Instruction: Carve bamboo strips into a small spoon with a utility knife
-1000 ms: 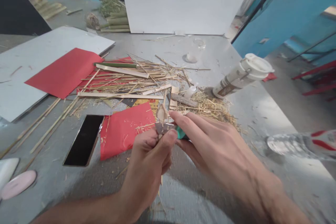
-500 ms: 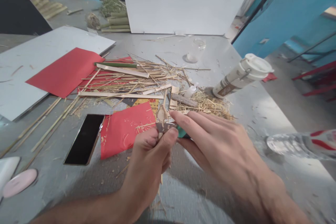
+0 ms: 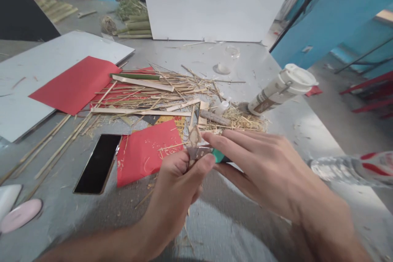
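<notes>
My left hand [image 3: 181,178] is closed around a small pale carved piece [image 3: 194,136], wooden or bamboo, whose rounded, leaf-like end sticks up past the fingers. In my right hand [image 3: 254,161] is a knife [image 3: 202,153] with a green and dark handle, its blade lying across the carved piece just above my left fist. The left thumb reaches along the blade toward the green part. My fingers hide the lower end of the piece and most of the knife handle. Beneath and left of my hands lies a red sheet [image 3: 144,151] sprinkled with shavings.
Thin bamboo sticks [image 3: 144,94] and a heap of straw shavings [image 3: 245,118] lie beyond my hands. A phone [image 3: 97,163] rests at left. On the right are a white lidded tumbler [image 3: 279,90] and a water bottle [image 3: 350,168]. A clear cup [image 3: 229,59] stands farther back.
The knife and my right hand have shifted slightly to the right. More of the blade and green handle shows, and my left thumb extends farther right along it.
</notes>
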Motion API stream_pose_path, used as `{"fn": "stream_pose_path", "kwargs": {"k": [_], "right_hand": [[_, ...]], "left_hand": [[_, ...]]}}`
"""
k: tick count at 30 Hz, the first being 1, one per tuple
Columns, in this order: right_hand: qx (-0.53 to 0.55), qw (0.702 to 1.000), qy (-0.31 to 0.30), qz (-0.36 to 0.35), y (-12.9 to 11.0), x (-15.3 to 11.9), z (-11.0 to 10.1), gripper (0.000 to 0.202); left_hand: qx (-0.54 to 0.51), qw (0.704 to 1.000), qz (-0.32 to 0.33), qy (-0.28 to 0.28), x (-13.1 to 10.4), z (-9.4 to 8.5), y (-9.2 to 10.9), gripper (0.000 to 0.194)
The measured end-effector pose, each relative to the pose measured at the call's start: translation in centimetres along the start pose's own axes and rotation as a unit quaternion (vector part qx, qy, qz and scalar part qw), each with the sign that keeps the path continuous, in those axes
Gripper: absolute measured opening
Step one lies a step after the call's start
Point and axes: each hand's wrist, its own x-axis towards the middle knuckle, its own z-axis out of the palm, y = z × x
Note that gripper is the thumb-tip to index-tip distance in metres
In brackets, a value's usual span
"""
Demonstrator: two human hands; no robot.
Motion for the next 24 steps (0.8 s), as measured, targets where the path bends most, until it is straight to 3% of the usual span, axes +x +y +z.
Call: {"fn": "stream_pose_path", "kwargs": {"k": [13, 24], "right_hand": [[0.077, 0.994, -0.072, 0.025, 0.4, -0.1, -0.9, 0.029], [-0.049, 0.999, 0.002, 0.012, -0.8, 0.0, 0.6, 0.033]], "left_hand": [[0.104, 0.992, 0.063, -0.008, 0.0, 0.1, -0.4, 0.049], [0.025, 0.996, 0.062, 0.065, -0.1, 0.3, -0.7, 0.060]]}}
